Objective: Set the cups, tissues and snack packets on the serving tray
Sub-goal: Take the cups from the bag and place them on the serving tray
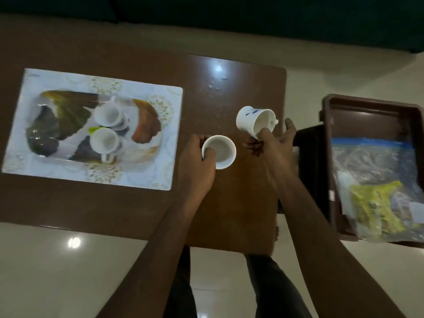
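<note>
Upright cup (219,151): white, mouth up, just off the right end of the serving tray (146,177) and apart from it. The left hand (197,161) grasps it at the near-left rim, with fingers curled over the lip and into the bowl. Whether its base touches the table (229,207) cannot be told.

Tilted cup (254,121): white with a small blue motif, mouth turned toward the camera. It has a small handle on the side away from the tray. It is farther right of the tray than the first cup. The right hand (273,143) pinches its lower rim between thumb and finger, the other fingers partly spread.

Far cup (107,114) and near cup (103,141): both white and upright, standing close together near the tray's centre. What lies under them is too blurred to name.

Serving tray: rectangular, pale with a gold pattern, and dark green and brown printed shapes in the middle. It lies flat on the table.

Table: brown and glossy; it bears the tray.

Tub (367,106): dark brown, rectangular, well to the right of the tray, past the table's edge. It holds a clear zip bag (371,161) with a blue strip and a yellow packet (376,210) at its near end. Their contents are blurred.

Floor (68,260): pale glossy tiles, on the near side of the tray beyond the table's edge.
</note>
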